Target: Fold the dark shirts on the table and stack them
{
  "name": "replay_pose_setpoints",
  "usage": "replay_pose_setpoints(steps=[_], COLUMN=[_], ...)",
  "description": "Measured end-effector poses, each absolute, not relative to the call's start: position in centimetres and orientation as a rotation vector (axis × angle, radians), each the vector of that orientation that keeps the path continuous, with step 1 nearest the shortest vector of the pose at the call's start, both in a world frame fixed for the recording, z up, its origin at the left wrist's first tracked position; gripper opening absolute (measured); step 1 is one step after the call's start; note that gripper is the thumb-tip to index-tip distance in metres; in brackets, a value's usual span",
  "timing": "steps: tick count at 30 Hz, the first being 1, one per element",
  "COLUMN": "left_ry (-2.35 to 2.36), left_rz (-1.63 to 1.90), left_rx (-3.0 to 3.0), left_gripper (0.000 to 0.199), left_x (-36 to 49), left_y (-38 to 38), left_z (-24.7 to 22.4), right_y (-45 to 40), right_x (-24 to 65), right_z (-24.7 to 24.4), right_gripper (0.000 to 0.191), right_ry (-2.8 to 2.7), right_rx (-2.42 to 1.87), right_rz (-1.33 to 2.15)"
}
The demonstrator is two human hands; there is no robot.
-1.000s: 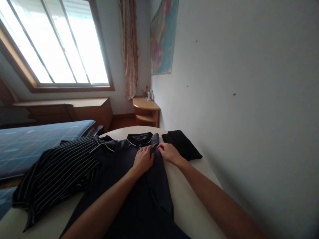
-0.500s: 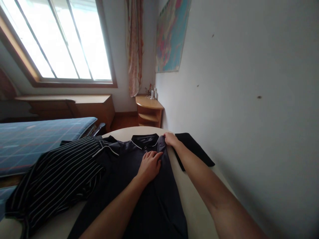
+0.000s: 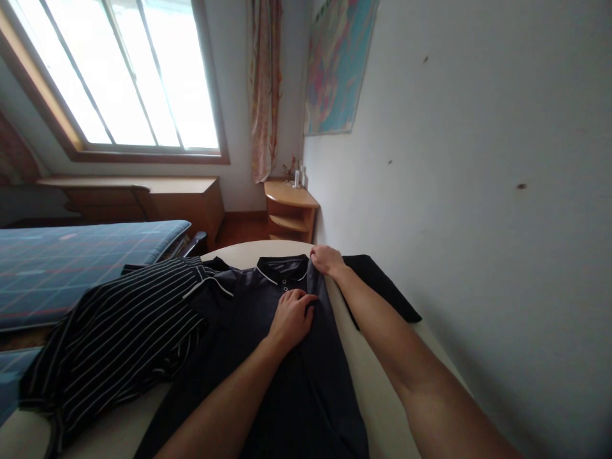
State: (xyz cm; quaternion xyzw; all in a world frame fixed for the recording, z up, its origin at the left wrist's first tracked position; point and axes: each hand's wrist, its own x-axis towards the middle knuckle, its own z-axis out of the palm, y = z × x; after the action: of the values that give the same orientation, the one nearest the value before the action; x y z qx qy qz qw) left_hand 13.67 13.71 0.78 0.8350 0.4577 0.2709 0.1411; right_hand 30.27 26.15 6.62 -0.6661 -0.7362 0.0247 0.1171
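A dark polo shirt [image 3: 258,331] lies spread on a pale round-edged table [image 3: 377,389], its white-trimmed collar at the far end. My left hand [image 3: 291,315] rests on the chest below the buttons, fingers loosely laid on the cloth and thumb apart. At the shirt's right shoulder, beside the collar, my right hand [image 3: 326,260] is closed in a pinch on the fabric, which rises a little towards it. The sleeve on that side is not visible, while the white-edged left sleeve lies out flat.
A black-and-white striped garment [image 3: 129,312] lies left of the polo, partly beside its sleeve. Folded black cloth [image 3: 382,287] sits at the right, near the wall [image 3: 478,255]. Behind are a blue checked mattress [image 3: 95,261] and a corner shelf [image 3: 291,194].
The view has shifted slightly. My right hand has lifted a little with the pinched shoulder fabric and moved slightly towards the collar. My left hand stays on the chest.
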Motion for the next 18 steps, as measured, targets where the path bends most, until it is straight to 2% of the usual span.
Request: replay_pose_setpoints(steps=[6,9,14,18], left_ry=[1.461,1.552,1.607,1.664], left_rz=[0.790,0.758,0.761,0.589], left_rx=[2.380,2.347,2.257,2.292], left_gripper=[0.036,0.038,0.029,0.024], left_x=[13.7,13.8,13.8,13.4], left_y=[13.3,13.1,13.1,13.1], left_z=[1.6,2.0,2.3,3.3], right_y=[26.9,27.1,27.3,27.7], right_x=[30.5,30.8,31.2,31.3], right_z=[5.5,4.9,4.6,4.2], right_gripper=[0.023,0.027,0.026,0.029], right_ry=[-2.149,-2.112,-1.971,-1.871], right_rx=[-1.866,-1.785,-1.699,-1.656], right_rz=[0.220,0.300,0.409,0.469])
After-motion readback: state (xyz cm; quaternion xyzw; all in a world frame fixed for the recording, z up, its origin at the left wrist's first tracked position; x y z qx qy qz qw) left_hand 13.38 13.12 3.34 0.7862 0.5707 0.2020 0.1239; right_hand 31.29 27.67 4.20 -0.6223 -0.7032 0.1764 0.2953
